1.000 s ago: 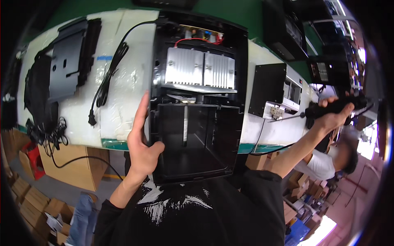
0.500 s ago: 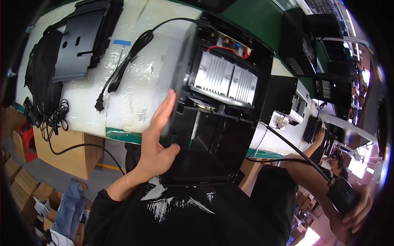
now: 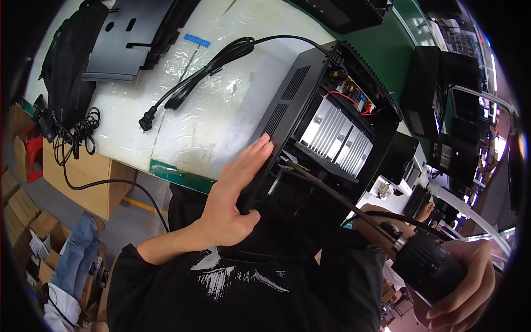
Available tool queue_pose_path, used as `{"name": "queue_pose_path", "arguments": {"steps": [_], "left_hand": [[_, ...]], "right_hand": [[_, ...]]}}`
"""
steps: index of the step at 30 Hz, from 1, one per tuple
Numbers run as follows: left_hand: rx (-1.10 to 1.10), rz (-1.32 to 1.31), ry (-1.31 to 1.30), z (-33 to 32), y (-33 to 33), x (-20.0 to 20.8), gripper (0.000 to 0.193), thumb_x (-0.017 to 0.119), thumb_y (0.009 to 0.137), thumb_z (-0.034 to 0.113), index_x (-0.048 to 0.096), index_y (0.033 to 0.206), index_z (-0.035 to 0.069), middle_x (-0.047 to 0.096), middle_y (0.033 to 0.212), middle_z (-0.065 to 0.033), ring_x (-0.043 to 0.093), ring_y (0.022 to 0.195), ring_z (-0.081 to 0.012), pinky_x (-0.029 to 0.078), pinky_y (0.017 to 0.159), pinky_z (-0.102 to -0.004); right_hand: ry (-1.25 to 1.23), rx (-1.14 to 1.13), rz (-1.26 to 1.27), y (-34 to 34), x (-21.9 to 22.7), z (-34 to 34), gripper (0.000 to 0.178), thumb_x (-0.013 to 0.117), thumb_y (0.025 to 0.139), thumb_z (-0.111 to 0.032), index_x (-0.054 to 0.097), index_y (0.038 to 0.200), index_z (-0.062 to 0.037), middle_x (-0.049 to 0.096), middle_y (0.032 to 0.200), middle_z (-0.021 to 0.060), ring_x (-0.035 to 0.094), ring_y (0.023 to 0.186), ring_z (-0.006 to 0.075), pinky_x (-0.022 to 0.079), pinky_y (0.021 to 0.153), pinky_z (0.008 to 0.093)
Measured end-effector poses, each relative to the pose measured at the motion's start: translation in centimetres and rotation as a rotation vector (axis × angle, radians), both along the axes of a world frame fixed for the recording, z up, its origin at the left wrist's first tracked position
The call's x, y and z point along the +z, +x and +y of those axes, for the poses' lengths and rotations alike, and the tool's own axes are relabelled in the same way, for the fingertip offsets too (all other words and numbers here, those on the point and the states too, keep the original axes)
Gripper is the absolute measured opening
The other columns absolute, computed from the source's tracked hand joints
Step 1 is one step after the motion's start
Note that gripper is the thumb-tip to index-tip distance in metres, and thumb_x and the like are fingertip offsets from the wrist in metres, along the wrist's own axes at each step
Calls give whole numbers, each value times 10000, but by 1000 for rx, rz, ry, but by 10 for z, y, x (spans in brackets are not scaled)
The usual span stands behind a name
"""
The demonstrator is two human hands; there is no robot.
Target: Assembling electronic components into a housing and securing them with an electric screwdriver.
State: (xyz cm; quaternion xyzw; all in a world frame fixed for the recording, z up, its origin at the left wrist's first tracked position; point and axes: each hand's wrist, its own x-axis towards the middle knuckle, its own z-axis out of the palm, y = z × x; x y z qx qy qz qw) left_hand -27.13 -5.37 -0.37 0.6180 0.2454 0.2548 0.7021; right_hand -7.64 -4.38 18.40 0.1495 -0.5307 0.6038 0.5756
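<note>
A black metal equipment case [image 3: 283,113] stands tilted before me, its top uncovered. Inside it are a silver finned heat sink [image 3: 336,139] and a circuit board with a red wire. My left hand [image 3: 228,207] lies against the case's left side near the front corner, fingers stretched out flat, thumb bent at the near edge. In my right hand [image 3: 467,288] is a black electric screwdriver [image 3: 425,264], fingers wrapped round its body. Its long shaft slants over the case, with the tip near the inner divider by the left wall. Exact contact at the tip cannot be made out.
A coiled power cord [image 3: 204,72] runs from the case across the white padded bench [image 3: 202,127]. Black panels [image 3: 121,44] and a cable bundle [image 3: 83,130] lie at the left. A cardboard box [image 3: 83,177] stands below. Other black units and people are at the right.
The screwdriver has come from the lower right up and leftward, its shaft now over the case. The case appears turned and shifted right in view. My left hand stays on its side.
</note>
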Motion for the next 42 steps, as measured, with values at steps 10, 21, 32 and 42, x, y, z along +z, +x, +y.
{"name": "queue_pose_path", "arguments": {"steps": [10,21,32,42], "left_hand": [[-13,15,20,1,0,0,863,467,541,-61,338,1388,42,308,1447,-168,270,1353,-320,189,1094,-387],[27,-60,26,-1,0,-2,859,461,529,-53,353,1376,32,323,1437,-177,278,1352,-314,202,1093,-366],[17,-24,29,-1,-1,-4,859,466,532,-38,346,1380,30,312,1443,-176,273,1354,-308,194,1095,-367],[18,5,31,0,0,-1,854,471,538,-54,346,1379,33,312,1441,-173,284,1344,-320,200,1091,-379]], "right_hand": [[-291,-1106,-328,-33,-12,-33,194,644,716,-18,456,673,-40,530,535,99,515,388,181,452,373,272],[-354,-951,-988,-17,-17,-49,252,734,742,-31,497,759,-115,617,655,39,592,628,149,432,896,313],[-339,-647,-1188,-14,-14,-31,297,742,690,48,518,812,-104,630,718,46,638,671,191,369,972,296],[-234,-636,-968,-13,-40,-14,144,645,821,-61,505,821,-28,603,670,143,620,564,223,552,550,290]]}}
